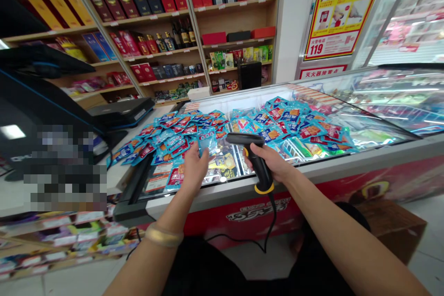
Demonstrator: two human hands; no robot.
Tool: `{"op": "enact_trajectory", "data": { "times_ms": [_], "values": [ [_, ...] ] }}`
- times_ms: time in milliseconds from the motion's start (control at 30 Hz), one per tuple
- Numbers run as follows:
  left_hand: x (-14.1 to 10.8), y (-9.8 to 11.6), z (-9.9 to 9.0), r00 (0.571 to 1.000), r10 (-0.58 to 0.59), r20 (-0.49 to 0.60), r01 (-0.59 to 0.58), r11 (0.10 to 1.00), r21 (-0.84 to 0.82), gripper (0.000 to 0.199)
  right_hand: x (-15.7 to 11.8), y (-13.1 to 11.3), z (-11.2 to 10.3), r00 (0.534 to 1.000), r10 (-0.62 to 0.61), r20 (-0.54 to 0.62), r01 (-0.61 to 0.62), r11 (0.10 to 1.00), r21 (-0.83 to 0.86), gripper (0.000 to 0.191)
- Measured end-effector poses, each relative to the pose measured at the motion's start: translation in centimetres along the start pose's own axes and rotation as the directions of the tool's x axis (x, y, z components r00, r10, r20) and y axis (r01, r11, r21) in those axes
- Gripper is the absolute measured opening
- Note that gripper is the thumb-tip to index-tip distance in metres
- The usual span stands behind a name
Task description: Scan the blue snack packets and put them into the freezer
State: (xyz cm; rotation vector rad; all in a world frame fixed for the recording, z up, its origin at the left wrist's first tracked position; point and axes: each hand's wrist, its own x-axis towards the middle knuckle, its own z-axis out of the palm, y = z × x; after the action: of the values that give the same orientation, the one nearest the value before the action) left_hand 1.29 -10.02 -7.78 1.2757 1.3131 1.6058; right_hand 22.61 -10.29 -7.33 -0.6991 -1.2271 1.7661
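Note:
My right hand [272, 163] is wrapped round the handle of a black barcode scanner [261, 166] with yellow trim, its head pointing left and its cable hanging down. My left hand [196, 166], with a gold bangle on the wrist, holds a small blue snack packet [207, 142] between thumb and fingers. Both hands are above the front part of a glass-topped freezer [222, 188]. Blue and red packets lie in a left pile [173, 136] and a right pile [277, 118] on the glass.
At the left stands a black checkout terminal [45, 101] beside a black device [121, 112] on the counter. Shelves [152, 17] with boxes and bottles rise behind. A cardboard box [391, 226] sits on the floor at right. The scanner cable [243, 239] loops below the freezer edge.

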Motion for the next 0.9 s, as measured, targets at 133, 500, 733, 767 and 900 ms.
{"op": "enact_trajectory", "data": {
  "times_ms": [133,500,733,767,900],
  "values": [
    [1.7,0.2,4.2,0.982,0.159,0.106,-0.179,0.958,0.226,0.028,-1.3,-1.5,-3.5,0.993,-0.044,-0.11,0.049,0.998,0.04,0.051],
    [4.9,-0.6,19.3,0.853,0.156,0.499,-0.414,0.784,0.463,0.052,-4.3,-4.7,-12.0,0.935,-0.058,-0.349,0.106,0.987,0.119,0.05],
    [4.5,-1.6,19.9,0.785,0.115,0.608,-0.525,0.643,0.557,0.052,-4.2,-4.5,-12.2,0.936,-0.022,-0.35,0.092,0.978,0.185,0.049],
    [4.5,-1.3,19.3,0.785,0.118,0.608,-0.533,0.63,0.565,0.052,-4.2,-4.5,-12.0,0.938,-0.021,-0.347,0.091,0.978,0.186,0.048],
    [4.4,-0.4,15.7,0.791,0.189,0.582,-0.564,0.593,0.575,0.052,-4.0,-4.4,-11.2,0.943,-0.033,-0.332,0.086,0.986,0.144,0.047]
  ]
}}
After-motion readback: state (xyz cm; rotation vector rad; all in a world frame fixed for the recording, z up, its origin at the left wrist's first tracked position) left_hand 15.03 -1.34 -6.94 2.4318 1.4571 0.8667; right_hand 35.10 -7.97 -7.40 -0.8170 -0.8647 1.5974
